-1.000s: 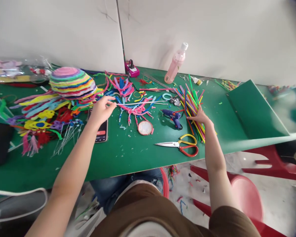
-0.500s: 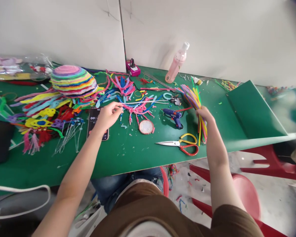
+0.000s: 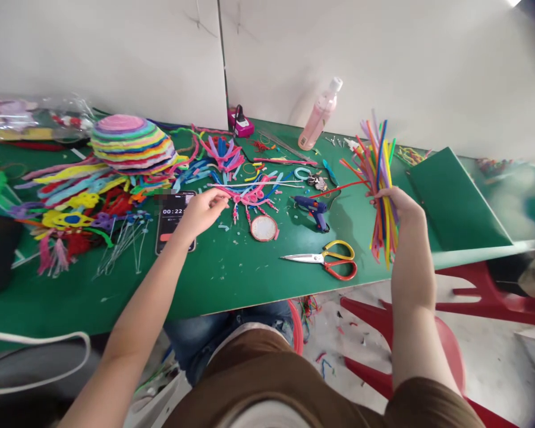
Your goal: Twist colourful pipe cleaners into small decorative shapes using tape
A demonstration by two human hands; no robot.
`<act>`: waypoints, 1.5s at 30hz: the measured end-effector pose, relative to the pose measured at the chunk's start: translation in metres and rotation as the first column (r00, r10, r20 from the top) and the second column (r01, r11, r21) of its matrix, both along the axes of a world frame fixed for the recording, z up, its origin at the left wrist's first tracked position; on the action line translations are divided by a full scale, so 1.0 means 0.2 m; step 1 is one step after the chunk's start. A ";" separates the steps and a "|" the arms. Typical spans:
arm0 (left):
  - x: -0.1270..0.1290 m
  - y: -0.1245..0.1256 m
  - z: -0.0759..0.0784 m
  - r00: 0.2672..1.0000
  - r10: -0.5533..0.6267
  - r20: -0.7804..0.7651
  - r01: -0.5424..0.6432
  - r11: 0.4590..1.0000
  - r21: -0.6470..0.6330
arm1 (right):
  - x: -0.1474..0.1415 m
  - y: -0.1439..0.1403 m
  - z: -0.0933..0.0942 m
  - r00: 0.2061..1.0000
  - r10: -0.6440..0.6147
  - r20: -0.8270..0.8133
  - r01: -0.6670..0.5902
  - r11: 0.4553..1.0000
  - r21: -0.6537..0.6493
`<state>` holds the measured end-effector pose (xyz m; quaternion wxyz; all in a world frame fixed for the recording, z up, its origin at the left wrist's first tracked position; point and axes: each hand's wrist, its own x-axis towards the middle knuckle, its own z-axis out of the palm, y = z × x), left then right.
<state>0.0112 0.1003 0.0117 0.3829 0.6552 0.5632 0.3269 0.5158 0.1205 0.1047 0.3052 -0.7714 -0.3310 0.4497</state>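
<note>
Gripping a bundle of pipe cleaners (image 3: pixel 380 178) around its middle, the right hand (image 3: pixel 399 205) holds it upright above the right part of the green table (image 3: pixel 232 273), fingers curled tight about the stems. The bundle fans out at the top in red, yellow, blue, green and purple, and its lower ends hang below the fist, clear of the tabletop. One red stem sticks out sideways to the left from the bundle.

The left hand (image 3: pixel 203 211) rests over the middle of the table, fingertips pinched on the end of a thin white stick (image 3: pixel 258 185) that runs to the right across a heap of pink and blue pieces (image 3: pixel 249 196). Just beside its wrist lies a phone (image 3: pixel 172 217) with a timer on its screen.

Between the two hands lie a blue glue gun (image 3: pixel 312 208), a small round disc (image 3: pixel 264 227) and scissors (image 3: pixel 327 261) with yellow and red handles. A pink bottle (image 3: pixel 318 116) stands near the wall. At the far left sits a striped dome (image 3: pixel 131 142) of many colours, with loose coloured shapes around it. A green board (image 3: pixel 455 202) lies tilted at the right end.
</note>
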 end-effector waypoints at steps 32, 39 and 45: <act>0.25 -0.10 0.07 0.969 -0.238 -0.069 0.237 0.971 -0.022 | 0.04 0.03 -0.32 0.927 0.056 0.370 -0.077 0.996 0.043; 0.15 -0.13 0.06 0.979 -0.200 -0.049 0.198 0.979 -0.045 | -0.01 0.01 -0.41 0.759 0.261 0.597 -0.320 0.947 -0.008; 0.08 -0.14 0.06 0.986 -0.163 -0.022 0.162 0.986 -0.042 | 0.01 0.07 -0.40 0.723 0.054 0.688 -0.179 0.978 0.111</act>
